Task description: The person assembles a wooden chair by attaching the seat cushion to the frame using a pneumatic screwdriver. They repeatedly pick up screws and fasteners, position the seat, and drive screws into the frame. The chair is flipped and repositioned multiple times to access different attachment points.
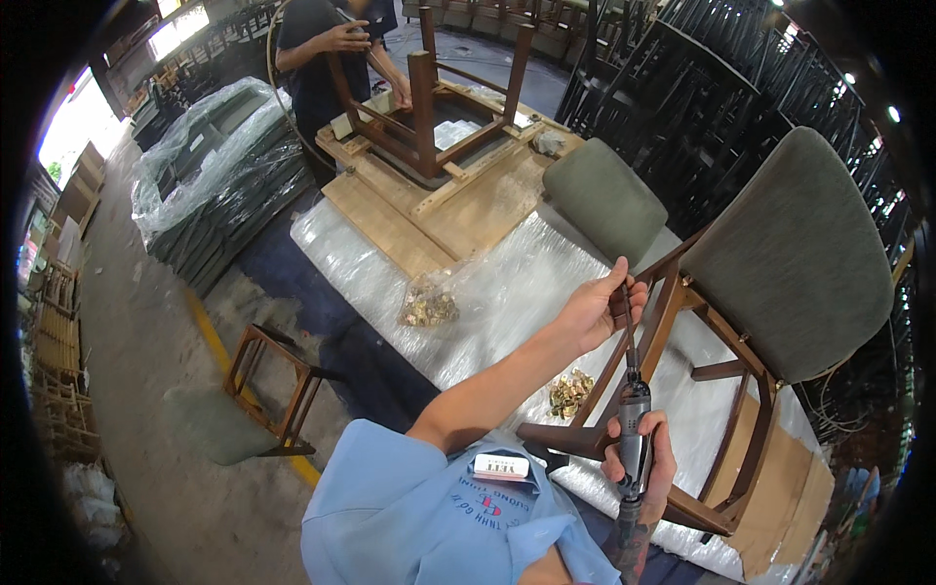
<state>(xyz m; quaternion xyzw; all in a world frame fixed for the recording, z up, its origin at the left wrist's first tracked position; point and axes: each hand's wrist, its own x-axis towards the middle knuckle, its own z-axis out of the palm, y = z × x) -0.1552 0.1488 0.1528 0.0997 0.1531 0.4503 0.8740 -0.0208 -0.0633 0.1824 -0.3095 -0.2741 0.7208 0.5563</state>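
Nearest the camera: a light blue cloth shirt [390,492] with dark print and a white tag on it. The right hand [651,458] has its fingers wrapped around a power screwdriver [635,424], a grey-and-black cylinder with a slim dark shaft. The tool is over the chair frame; its long axis runs away from the wearer, shaft pointing toward the left hand [600,307]. Left fingers curled narrow at the shaft's far end; cannot tell whether they pinch the shaft or a small part. Chair frame [762,439]: smooth brown wood, tilted on the table, joined to a rounded grey-green fabric backrest [795,253]. Table covering [366,283]: shiny, wrinkled clear film. A clear plastic bag [470,280] contains brass-coloured hardware [427,308]; a loose heap of similar pieces [572,393] lies near the frame. Beyond, a rounded grey-green pad [606,200].
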